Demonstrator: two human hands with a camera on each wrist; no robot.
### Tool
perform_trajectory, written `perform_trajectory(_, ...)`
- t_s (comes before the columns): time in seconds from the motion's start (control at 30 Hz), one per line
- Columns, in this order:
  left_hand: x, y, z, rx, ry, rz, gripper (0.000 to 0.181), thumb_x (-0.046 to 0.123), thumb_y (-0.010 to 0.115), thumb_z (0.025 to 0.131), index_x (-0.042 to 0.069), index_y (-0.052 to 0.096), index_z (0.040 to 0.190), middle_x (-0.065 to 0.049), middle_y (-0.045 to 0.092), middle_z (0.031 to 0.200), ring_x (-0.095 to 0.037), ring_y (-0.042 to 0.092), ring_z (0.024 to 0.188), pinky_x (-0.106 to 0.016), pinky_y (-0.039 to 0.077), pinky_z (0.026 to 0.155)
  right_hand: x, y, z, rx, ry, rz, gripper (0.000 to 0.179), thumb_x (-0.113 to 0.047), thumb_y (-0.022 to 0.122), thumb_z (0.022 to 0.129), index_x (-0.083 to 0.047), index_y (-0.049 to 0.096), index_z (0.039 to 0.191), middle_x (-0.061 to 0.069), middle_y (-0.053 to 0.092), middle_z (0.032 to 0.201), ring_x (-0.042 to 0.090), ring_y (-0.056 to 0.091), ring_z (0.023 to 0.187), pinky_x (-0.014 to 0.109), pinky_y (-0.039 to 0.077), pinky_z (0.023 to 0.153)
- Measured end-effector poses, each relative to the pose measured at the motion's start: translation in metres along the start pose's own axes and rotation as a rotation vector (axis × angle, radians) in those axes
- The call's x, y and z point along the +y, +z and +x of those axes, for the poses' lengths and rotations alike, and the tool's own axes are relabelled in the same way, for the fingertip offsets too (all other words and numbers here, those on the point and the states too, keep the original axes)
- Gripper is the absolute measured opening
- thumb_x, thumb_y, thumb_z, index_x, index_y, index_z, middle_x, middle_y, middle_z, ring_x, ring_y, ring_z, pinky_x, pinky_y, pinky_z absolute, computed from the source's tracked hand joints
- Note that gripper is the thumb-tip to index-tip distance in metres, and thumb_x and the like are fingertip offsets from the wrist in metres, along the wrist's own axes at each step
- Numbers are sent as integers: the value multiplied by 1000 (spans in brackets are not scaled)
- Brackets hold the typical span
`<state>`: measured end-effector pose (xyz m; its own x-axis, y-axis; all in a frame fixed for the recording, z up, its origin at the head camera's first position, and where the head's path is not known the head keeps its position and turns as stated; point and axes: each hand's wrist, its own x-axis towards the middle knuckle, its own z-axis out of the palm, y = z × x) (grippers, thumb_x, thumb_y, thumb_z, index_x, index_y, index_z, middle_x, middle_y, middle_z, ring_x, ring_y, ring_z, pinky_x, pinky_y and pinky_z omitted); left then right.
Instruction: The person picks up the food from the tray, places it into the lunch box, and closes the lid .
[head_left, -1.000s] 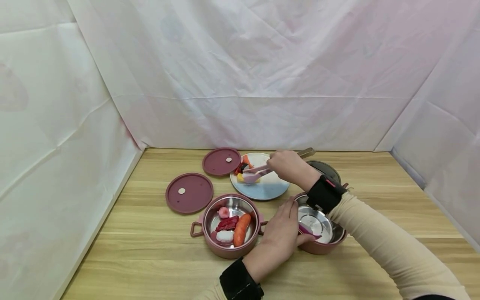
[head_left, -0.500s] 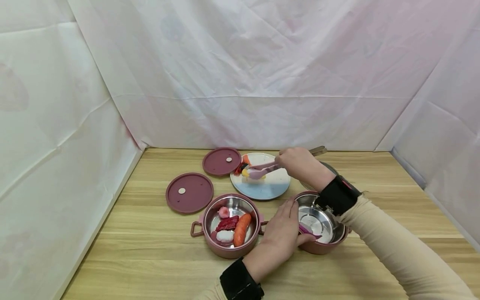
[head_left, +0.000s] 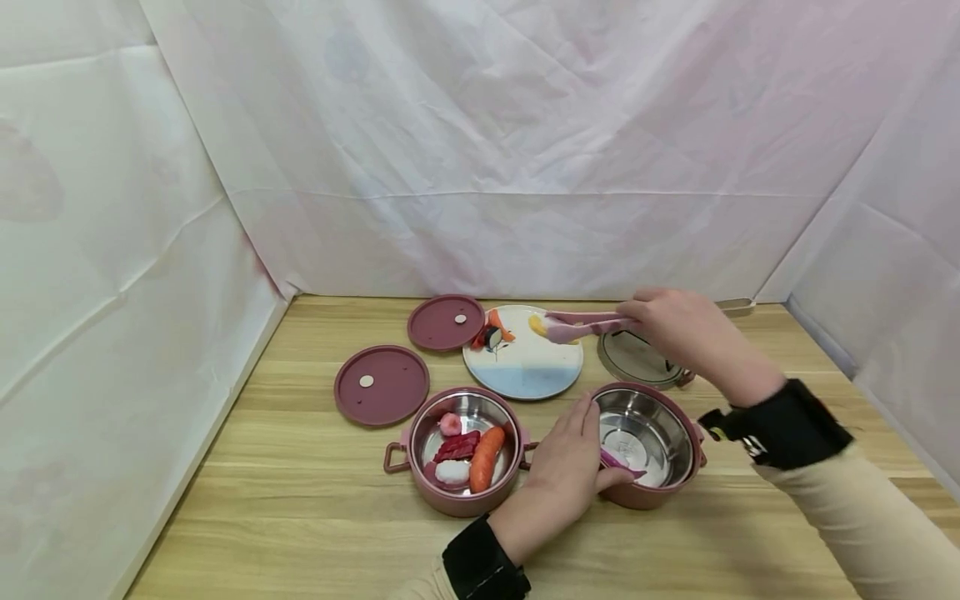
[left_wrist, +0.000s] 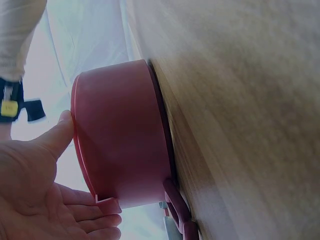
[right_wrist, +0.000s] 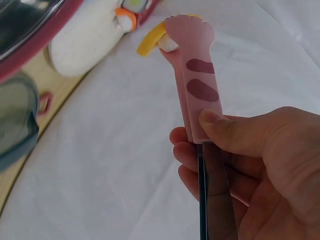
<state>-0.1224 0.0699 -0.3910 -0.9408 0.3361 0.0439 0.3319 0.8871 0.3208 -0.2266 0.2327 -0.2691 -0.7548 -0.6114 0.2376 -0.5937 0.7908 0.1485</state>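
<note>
My right hand grips metal tongs with pink paw-shaped tips, raised above the far side of the table. Pinched in the tips is a white piece with a yellow strip, like egg sushi. My left hand rests against the left side of the right-hand pink pot, its fingers straight and together. In the left wrist view the thumb lies at the rim and the fingers reach past a side tab. Inside this steel-lined pot lies a purple piece, partly hidden by the thumb.
The left pot holds a sausage and several other food pieces. Two maroon lids lie behind it. A white-and-blue plate bears orange and dark pieces. A glass lid lies behind the right pot.
My right hand has lifted the tongs with the yellow-and-white piece off the plate and moved right, toward the glass lid. My left hand has stayed on the pot.
</note>
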Motion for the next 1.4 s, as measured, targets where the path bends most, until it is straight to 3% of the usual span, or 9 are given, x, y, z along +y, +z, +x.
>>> perform_trajectory(0.1, 0, 1, 0, 5, -1, 1, 95, 67, 63, 83, 9, 36, 154, -5, 35, 162, -18, 39, 147, -28, 41, 116, 8, -10, -21, 56, 4, -7, 13, -10, 74, 87, -10, 75, 101, 1, 62, 77, 24, 63, 69, 42, 52, 57)
perform_trajectory(0.2, 0, 1, -1, 8, 3, -4, 95, 66, 63, 83, 9, 36, 153, -5, 35, 161, -18, 39, 147, -28, 40, 117, 17, -20, -41, 48, 25, -25, 13, -10, 75, 86, -11, 76, 99, -1, 62, 75, 22, 62, 65, 42, 51, 55)
perform_trajectory(0.43, -2, -2, 0, -29, -26, -32, 95, 65, 63, 83, 11, 34, 155, -4, 32, 163, -19, 37, 148, -31, 40, 117, 35, -35, -80, -137, 91, -16, 14, -12, 73, 87, -12, 76, 101, -6, 67, 82, 18, 64, 70, 42, 53, 59)
perform_trajectory(0.6, -2, -2, -1, -35, -20, -25, 95, 66, 62, 83, 10, 33, 155, -5, 32, 163, -19, 36, 149, -31, 38, 119, 37, -30, -96, -271, 64, 50, 12, -11, 75, 85, -16, 77, 95, -9, 71, 84, 12, 65, 73, 38, 55, 61)
perform_trajectory(0.7, -2, -2, -1, -34, -22, -27, 95, 65, 63, 84, 11, 33, 155, -4, 31, 164, -19, 36, 149, -31, 38, 119, 30, -24, -99, -322, 37, 79, 12, -14, 75, 85, -26, 75, 87, -16, 67, 79, 1, 56, 68, 28, 47, 57)
perform_trajectory(0.83, -2, -1, 0, -33, -29, -34, 94, 64, 64, 84, 11, 33, 155, -2, 31, 164, -18, 36, 149, -31, 39, 118, 22, -14, -96, -370, 26, 102, 19, -16, 76, 84, -32, 70, 79, -20, 61, 74, -2, 46, 64, 24, 39, 56)
perform_trajectory(1.17, -2, -2, -1, -25, -12, -11, 93, 65, 63, 84, 11, 35, 154, -3, 33, 163, -17, 36, 148, -29, 39, 118, 10, 2, -84, -376, 0, 102, 21, -12, 76, 83, -29, 69, 73, -18, 58, 68, 1, 44, 62, 24, 37, 55)
perform_trajectory(1.4, -3, -1, 0, -27, -4, -2, 93, 66, 61, 85, 10, 34, 155, -3, 32, 163, -17, 36, 149, -28, 38, 119, 6, 9, -79, -408, 34, 119, 19, -11, 75, 85, -24, 70, 74, -14, 58, 67, 4, 43, 60, 24, 35, 54)
